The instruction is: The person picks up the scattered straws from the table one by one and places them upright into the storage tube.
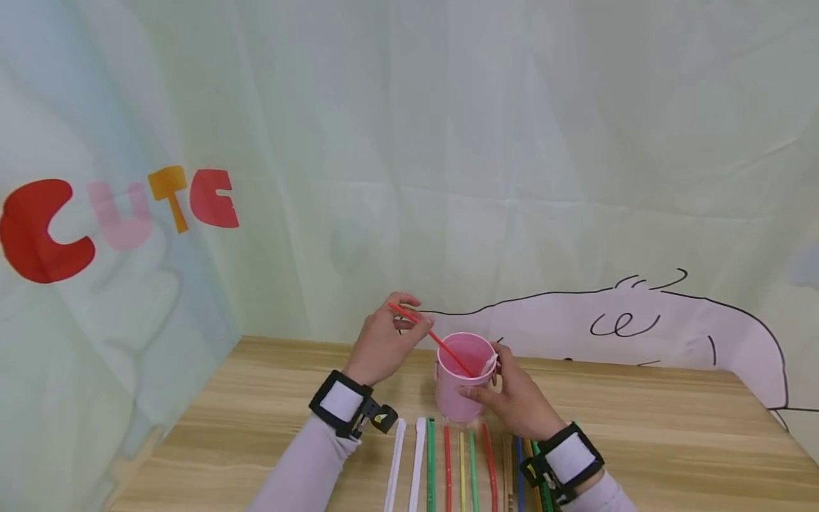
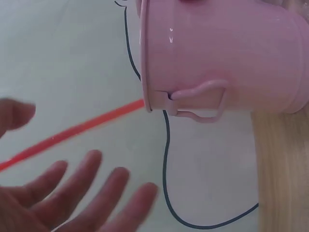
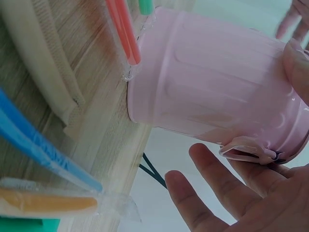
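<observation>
Pink and glossy, the bucket (image 1: 453,398) stands on the tabletop (image 1: 224,427), and the red straw (image 2: 77,131) leans out of it toward ten o'clock, its lower end inside. Also at ten o'clock from the bucket, the left hand (image 1: 384,343) hovers about the straw's upper part with its grip apart — thumb well off the fingers, the straw passing between; whether skin touches it, I cannot tell. At four o'clock the right hand (image 1: 521,398) has its grip clamped on the bucket, thumb on the near wall just under the rim, other fingers by the handle loop (image 3: 248,145) at three o'clock. The straw looks very light and fairly stiff, though a hard pinch would probably dent it; the upper end, between thumb and forefinger, seems the place to hold it. The bucket — metal or plastic, I cannot say — should be light, rather slick and easily tipped, so the wall makes a better hold than the handle loop, which looks likely to swing. At six o'clock a row of straws (image 1: 463,469) lies near the bucket's base, some visibly in clear wrapping.
</observation>
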Demonstrator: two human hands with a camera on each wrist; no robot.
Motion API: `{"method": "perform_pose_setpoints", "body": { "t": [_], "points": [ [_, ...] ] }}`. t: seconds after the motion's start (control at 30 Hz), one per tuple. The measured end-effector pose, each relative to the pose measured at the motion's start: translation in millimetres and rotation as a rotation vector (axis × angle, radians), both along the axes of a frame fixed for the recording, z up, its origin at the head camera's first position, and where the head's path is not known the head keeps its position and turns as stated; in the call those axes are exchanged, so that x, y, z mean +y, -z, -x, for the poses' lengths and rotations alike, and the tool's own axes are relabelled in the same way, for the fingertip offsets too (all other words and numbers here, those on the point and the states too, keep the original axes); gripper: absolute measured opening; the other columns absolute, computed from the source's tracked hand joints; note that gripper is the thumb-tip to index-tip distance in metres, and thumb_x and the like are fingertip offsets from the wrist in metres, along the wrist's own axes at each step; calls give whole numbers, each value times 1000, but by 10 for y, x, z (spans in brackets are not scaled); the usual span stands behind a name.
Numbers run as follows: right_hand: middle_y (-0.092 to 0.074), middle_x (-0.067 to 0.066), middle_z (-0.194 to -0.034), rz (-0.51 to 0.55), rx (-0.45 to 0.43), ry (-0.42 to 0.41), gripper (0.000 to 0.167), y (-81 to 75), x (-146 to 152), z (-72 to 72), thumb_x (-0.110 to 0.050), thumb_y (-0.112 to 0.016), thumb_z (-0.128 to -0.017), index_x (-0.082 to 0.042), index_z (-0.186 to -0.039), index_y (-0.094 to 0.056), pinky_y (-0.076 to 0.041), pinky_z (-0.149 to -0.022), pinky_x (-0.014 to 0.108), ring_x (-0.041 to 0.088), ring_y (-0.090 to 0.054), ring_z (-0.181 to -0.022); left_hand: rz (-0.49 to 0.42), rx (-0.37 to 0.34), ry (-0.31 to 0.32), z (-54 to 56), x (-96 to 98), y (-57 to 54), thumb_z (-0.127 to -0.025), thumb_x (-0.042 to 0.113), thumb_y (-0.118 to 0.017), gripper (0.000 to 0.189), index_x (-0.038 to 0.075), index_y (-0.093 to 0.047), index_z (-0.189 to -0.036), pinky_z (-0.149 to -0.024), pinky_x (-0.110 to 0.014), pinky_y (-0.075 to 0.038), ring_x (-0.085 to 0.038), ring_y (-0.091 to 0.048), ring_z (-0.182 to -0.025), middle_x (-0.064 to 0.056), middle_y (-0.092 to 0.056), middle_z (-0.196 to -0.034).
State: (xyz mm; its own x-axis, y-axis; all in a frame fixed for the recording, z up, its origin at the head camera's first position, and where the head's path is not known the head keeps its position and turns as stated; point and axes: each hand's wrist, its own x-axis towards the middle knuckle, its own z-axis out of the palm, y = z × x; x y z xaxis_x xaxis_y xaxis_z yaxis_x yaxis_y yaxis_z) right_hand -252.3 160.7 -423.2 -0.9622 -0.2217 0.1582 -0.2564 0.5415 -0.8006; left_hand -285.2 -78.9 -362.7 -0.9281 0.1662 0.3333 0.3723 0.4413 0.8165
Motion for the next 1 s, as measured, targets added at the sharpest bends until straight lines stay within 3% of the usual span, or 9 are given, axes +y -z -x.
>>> {"method": "perform_pose_setpoints", "body": {
  "t": [0.2,0.3,0.43,0.53,0.67,0.83,1.0],
  "points": [
    [-59,10,-144,-4,-11,7,85,-19,18,-24,-34,-83,-88,-9,-154,-36,-50,-105,58,30,-56,-124,143,-167,147,33,24,136,-95,47,-69,75,11,-41,-154,-104,-53,-53,-37,-60,-131,-14,-64,-141],
    [-59,12,-144,-2,-2,8,85,-19,24,-30,-34,-83,-88,-8,-154,-36,-50,-104,58,31,-57,-123,158,-218,227,55,24,221,-95,50,-68,85,12,-31,-161,-109,-57,-49,-40,-53,-139,-16,-54,-153],
    [-59,13,-144,8,5,4,83,-13,22,-21,-33,-83,-89,-7,-153,-37,-50,-105,60,33,-58,-125,122,-249,299,59,-44,326,-101,54,-57,82,14,-24,-165,-115,-61,-42,-40,-47,-145,-16,-48,-159],
    [-59,14,-144,12,11,-5,83,-14,12,-13,-34,-83,-89,-6,-153,-37,-50,-105,61,34,-58,-126,88,-256,316,29,-148,396,-104,48,-53,78,14,-20,-166,-117,-62,-39,-40,-47,-146,-18,-46,-160],
    [-60,13,-141,6,33,-16,83,-1,1,-1,-35,-83,-89,-5,-152,-38,-50,-103,58,31,-58,-122,128,-268,302,-34,-282,487,-97,40,-66,88,14,-17,-166,-114,-60,-43,-41,-47,-146,-18,-43,-162],
    [-62,12,-138,-5,36,-12,83,10,6,11,-34,-83,-89,-6,-153,-38,-50,-99,52,28,-57,-115,303,-252,260,-84,-322,558,-87,47,-79,102,10,-23,-164,-115,-59,-43,-39,-45,-147,-14,-41,-163],
    [-60,12,-143,5,9,-12,85,4,0,5,-36,-82,-89,-8,-155,-36,-50,-104,58,30,-57,-122,508,-180,255,-116,-292,551,-79,57,-83,114,8,-24,-164,-119,-56,-39,-36,-42,-149,-16,-36,-166]
  ]
}}
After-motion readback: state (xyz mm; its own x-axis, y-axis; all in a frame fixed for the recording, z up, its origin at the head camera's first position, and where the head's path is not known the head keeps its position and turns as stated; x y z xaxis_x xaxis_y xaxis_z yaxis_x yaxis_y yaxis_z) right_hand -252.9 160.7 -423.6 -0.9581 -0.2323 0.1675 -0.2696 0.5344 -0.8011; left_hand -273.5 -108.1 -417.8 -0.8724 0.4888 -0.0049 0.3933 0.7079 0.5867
